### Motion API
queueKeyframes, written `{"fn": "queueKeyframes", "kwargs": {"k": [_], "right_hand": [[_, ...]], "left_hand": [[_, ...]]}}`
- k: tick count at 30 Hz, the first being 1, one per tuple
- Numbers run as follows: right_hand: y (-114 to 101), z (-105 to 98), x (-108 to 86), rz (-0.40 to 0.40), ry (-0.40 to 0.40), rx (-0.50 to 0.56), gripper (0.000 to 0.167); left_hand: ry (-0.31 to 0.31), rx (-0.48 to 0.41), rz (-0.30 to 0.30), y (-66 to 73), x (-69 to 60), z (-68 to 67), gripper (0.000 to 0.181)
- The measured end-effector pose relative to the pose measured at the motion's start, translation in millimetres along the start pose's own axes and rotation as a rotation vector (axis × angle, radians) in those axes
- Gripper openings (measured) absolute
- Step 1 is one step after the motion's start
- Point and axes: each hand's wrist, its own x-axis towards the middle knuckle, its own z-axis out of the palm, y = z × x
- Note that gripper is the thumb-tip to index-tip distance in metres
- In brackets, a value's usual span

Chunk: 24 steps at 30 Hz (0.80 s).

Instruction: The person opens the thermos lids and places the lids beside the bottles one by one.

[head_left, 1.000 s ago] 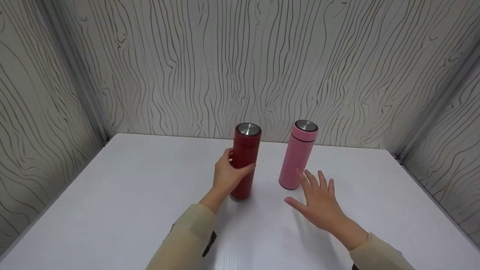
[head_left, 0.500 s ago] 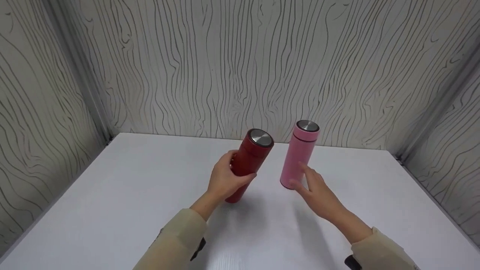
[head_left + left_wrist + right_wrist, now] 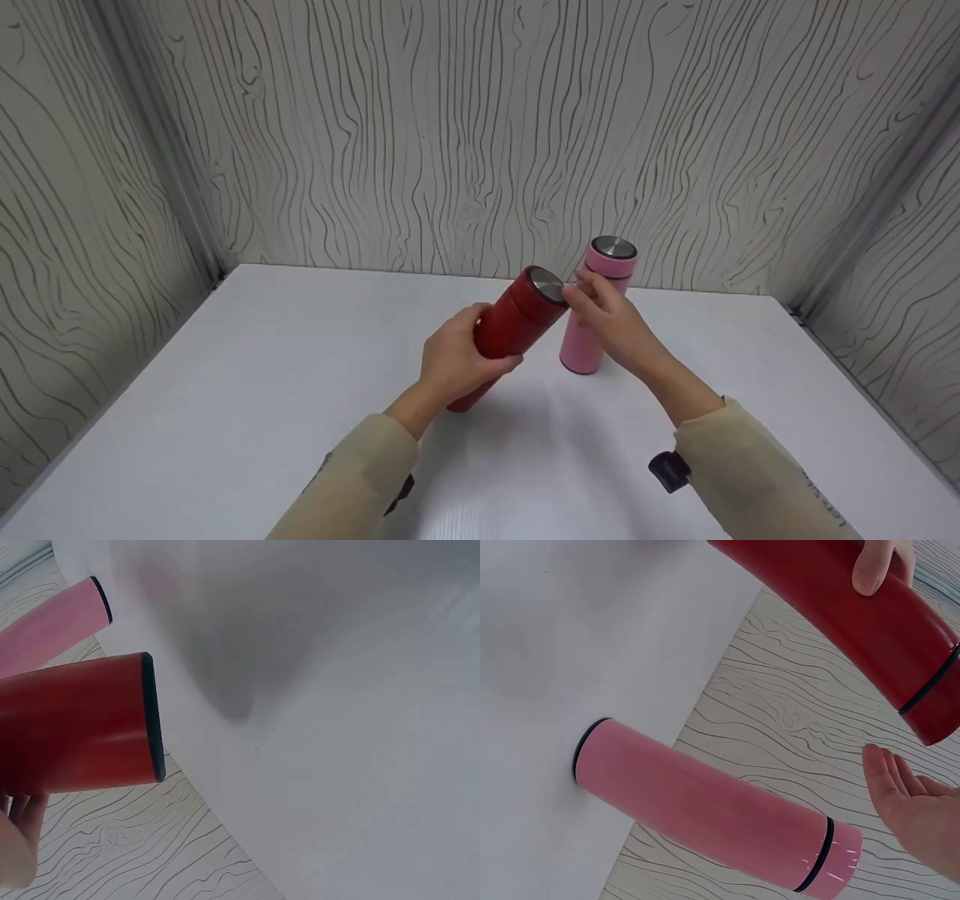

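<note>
A red thermos flask (image 3: 510,330) with a steel-topped lid leans to the right, lifted off the table, its base (image 3: 154,720) apart from the surface in the left wrist view. My left hand (image 3: 459,361) grips it round the body, thumb across the near side. My right hand (image 3: 616,324) is held beside the lid (image 3: 546,285), fingers reaching toward it; the right wrist view shows a small gap between these relaxed fingers (image 3: 877,772) and the flask. Behind the right hand a pink thermos flask (image 3: 581,349) stands upright on the table, partly hidden by that hand.
The white table (image 3: 262,375) runs back to a panel (image 3: 420,150) with a dark wood-grain pattern. Similar panels close off the left and right sides. A dark device (image 3: 670,471) sits at the right wrist, by the beige sleeve (image 3: 750,472).
My left hand has lifted the red flask and tilted it to the right. My right hand has moved up and leftward, from near the pink flask's base to the red flask's lid.
</note>
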Motion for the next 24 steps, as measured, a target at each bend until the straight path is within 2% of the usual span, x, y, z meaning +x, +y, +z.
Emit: {"fn": "queueKeyframes", "kwargs": {"k": [6,12,16,24], "right_hand": [[-5.3,4.9,7.4,-0.003,-0.016,-0.039,0.064],[-8.8,7.5,11.5,0.060,0.007,-0.120,0.067],[-9.3,7.2,12.9,0.087,0.029,-0.167,0.065],[-7.9,8.3,12.8,0.036,0.057,-0.200,0.054]], "left_hand": [[-0.008,0.063,0.016,0.8,-0.1,2.2,0.064],[-0.012,0.097,0.046,2.9,0.4,6.8,0.064],[-0.024,0.093,0.044,4.6,-0.4,7.2,0.066],[-0.065,0.082,0.041,7.9,-2.6,4.8,0.065]]}}
